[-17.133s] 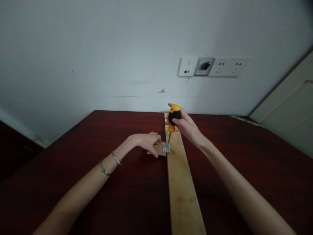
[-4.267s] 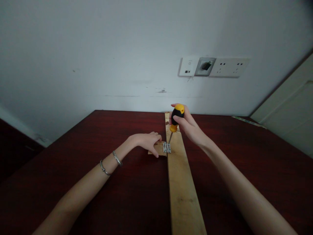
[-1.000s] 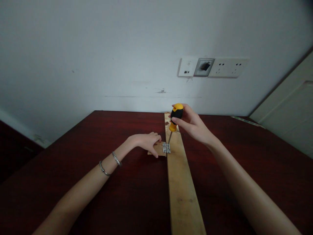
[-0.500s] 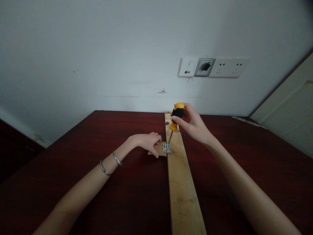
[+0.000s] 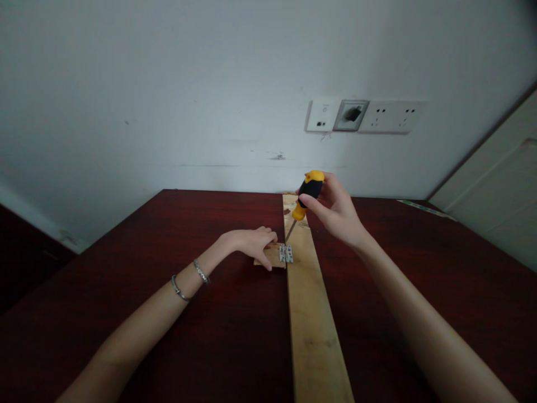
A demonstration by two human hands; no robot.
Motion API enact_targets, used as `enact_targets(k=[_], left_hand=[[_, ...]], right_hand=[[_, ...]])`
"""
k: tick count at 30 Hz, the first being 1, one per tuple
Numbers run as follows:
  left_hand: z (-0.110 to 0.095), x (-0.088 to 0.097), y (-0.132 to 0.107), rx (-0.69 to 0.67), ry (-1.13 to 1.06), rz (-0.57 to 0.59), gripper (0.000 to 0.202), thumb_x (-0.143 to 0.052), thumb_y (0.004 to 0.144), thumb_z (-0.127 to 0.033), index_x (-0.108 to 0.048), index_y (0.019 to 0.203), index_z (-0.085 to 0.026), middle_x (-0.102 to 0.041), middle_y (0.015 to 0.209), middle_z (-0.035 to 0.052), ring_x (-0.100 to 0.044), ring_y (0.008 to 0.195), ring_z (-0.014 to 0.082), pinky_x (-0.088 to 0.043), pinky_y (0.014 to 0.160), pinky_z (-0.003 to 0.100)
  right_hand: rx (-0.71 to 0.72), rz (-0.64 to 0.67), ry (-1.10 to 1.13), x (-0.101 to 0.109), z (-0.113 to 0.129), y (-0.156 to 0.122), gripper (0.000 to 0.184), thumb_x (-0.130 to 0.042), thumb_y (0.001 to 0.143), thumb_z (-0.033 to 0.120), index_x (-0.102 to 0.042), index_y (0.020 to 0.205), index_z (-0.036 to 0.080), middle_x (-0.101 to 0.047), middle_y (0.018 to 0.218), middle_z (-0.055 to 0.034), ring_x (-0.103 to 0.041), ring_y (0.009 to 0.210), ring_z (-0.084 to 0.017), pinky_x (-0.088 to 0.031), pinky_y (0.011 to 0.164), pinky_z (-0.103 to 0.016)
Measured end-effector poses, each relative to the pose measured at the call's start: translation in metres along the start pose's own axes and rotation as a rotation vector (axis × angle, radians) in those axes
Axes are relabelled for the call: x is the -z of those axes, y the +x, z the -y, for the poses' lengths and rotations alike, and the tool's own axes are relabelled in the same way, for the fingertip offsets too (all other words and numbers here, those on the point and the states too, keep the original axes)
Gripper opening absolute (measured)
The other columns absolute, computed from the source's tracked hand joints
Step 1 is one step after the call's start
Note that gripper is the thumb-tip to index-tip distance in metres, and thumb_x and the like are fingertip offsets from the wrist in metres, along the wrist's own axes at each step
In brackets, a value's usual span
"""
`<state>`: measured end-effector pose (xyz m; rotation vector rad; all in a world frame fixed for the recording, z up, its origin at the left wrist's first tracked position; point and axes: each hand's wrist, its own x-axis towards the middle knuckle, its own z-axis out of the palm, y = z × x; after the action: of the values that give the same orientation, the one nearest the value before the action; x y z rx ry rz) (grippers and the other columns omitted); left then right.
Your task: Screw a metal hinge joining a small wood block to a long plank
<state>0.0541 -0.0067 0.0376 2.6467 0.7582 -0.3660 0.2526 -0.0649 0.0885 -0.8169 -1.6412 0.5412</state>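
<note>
My right hand [image 5: 338,210] grips a yellow-and-black screwdriver [image 5: 309,193] by its handle. The shaft slants down and left, its tip close to the upper edge of a small metal hinge [image 5: 286,253]; whether it touches cannot be made out. One hinge leaf lies on a long pale wooden plank [image 5: 312,319], the other on a short piece of wood [image 5: 272,256] at the plank's left side. Thumb and fingers of my left hand [image 5: 254,244] clasp that short piece from the left, pressing it beside the plank.
Everything lies on a dark red wooden table [image 5: 210,336] pushed against a white wall [image 5: 168,84]. Wall sockets [image 5: 392,116] sit above the table's back edge, one with a black plug [image 5: 353,114]. A pale door or panel [image 5: 503,184] stands at the right.
My right hand has tilted the screwdriver further, its handle moving up and right. The tip has shifted left from the right hinge leaf toward the hinge's middle. My left hand stays put.
</note>
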Motion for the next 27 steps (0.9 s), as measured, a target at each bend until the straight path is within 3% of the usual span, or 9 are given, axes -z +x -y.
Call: enact_targets(k=[27], left_hand=[[-0.0041,0.0028,-0.0023,0.017,-0.002,0.001,0.069,-0.065,0.06,-0.06,-0.046,0.109,-0.016,-0.047,0.109,0.0099,-0.043,0.098,0.0249,-0.039,0.079,0.031]], right_hand=[[-0.018,0.054,0.013,-0.005,-0.0029,-0.0032,0.033,-0.062,0.08,0.035,-0.047,0.108,0.024,-0.057,0.095,-0.0029,-0.057,0.092,-0.018,-0.051,0.077,-0.033]])
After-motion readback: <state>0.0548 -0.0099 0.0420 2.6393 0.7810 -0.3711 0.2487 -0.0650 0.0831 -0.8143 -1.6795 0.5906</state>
